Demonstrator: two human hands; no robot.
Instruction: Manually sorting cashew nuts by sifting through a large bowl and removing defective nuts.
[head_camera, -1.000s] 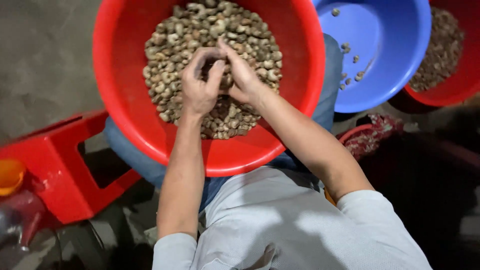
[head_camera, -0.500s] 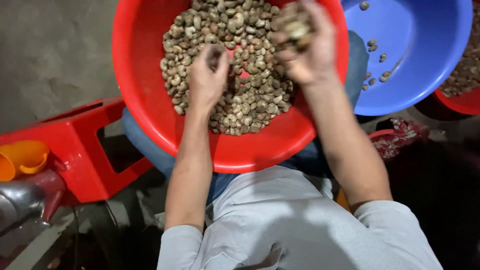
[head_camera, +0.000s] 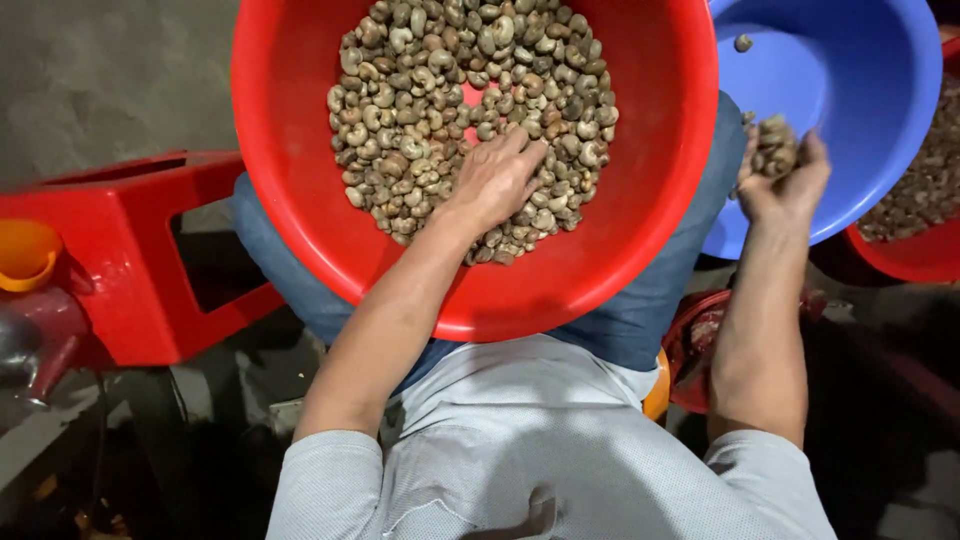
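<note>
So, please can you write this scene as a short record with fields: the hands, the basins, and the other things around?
left hand: palm down on the pile of beige-brown nuts, fingers spread
right hand: closed around a handful of the same nuts, over the round blue plastic basin
large round red plastic basin: on the person's lap, holds the nut pile
blue basin contents: a few loose nuts
second red basin: far right, partly seen, darker pieces inside
red plastic stool: to the left
orange cup: left edge
</note>
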